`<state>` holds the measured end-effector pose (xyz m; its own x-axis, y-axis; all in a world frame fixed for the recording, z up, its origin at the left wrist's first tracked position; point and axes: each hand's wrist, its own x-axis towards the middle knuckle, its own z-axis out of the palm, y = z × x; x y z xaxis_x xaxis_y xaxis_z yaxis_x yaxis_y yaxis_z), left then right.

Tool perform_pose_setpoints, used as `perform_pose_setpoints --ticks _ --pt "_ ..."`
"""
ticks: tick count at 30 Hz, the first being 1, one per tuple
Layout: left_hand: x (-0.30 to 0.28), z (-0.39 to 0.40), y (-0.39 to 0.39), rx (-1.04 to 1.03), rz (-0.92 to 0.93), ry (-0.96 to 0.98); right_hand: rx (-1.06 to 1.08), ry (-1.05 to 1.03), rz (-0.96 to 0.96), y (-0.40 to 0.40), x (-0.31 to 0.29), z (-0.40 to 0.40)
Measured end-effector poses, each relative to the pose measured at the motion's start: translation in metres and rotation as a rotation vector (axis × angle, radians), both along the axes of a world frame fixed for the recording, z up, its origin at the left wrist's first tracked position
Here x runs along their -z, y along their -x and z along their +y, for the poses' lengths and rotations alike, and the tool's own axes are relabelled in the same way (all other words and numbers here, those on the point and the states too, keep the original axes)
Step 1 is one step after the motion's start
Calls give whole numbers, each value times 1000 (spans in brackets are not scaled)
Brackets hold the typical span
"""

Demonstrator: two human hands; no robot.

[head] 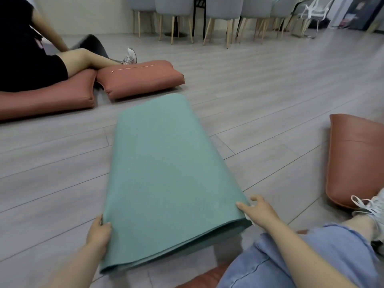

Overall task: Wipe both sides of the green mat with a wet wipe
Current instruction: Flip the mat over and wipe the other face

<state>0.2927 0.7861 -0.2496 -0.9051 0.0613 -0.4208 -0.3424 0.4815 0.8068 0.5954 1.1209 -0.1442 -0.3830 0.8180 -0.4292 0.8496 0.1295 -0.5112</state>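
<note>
The green mat (166,169) stretches away from me across the grey floor, its near end lifted and curled over so that two layers show at the front edge. My left hand (99,232) grips the mat's near left edge, thumb on top. My right hand (259,212) holds the near right edge with the thumb on the mat's top. A bit of white, probably the wet wipe (248,216), peeks out under my right hand.
A brown cushion (353,161) lies to the right by my shoe (374,206). Two more brown cushions (141,79) lie at the far left, where another person (31,57) sits. Grey chairs (220,9) line the back. My jeans-clad leg (301,258) is at lower right.
</note>
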Motion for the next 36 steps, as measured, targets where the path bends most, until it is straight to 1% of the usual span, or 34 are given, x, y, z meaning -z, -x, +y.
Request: perform_pose_setpoints --ticks 3,6,7,9,10,11,12,15,17,18,20,21,22,24,26,27,28,29,31,32,34,36 --pt "19 -37 12 28 11 108 -30 86 -21 7 6 -5" --pt "29 -60 12 16 17 211 12 313 63 13 12 -8" --pt "31 -64 10 10 12 219 11 354 78 14 19 -6" --pt "34 -67 5 -4 10 238 -4 385 72 16 55 7" --pt "33 -68 3 -17 4 253 -13 404 111 19 60 6" --pt "34 -67 3 -17 -1 266 -28 447 130 23 54 -1" --pt "35 -66 3 -21 -2 293 -35 483 163 31 35 -17" --pt "30 -60 -1 -22 -3 348 -95 605 203 44 25 -32" --pt "33 -57 -2 2 -6 388 -79 583 228 50 24 -37" --pt "33 -57 -4 13 -10 413 -83 528 222 52 31 -35" --pt "36 -59 -6 27 -2 457 -159 356 109 49 29 -36" --pt "35 -60 -8 27 8 469 -156 292 79 48 24 -39" --pt "31 -61 -10 29 14 492 -140 302 98 46 24 -39" --pt "23 -62 -13 108 108 566 -38 386 220 43 34 -36" --pt "16 -59 -12 306 313 633 78 532 327 41 42 -29" --pt "15 -55 -11 421 410 612 93 589 339 42 41 -28" --pt "12 -48 -12 517 476 550 79 620 334 43 40 -29" --pt "11 -40 -16 584 492 463 72 643 304 43 38 -30" --pt "4 -20 -31 609 413 344 50 659 257 47 37 -36" --pt "3 -11 -38 600 354 355 7 660 239 45 36 -38" --pt "4 -1 -46 667 209 529 -32 660 195 38 35 -40" --pt "4 0 -46 769 114 665 12 654 270 30 56 -32"
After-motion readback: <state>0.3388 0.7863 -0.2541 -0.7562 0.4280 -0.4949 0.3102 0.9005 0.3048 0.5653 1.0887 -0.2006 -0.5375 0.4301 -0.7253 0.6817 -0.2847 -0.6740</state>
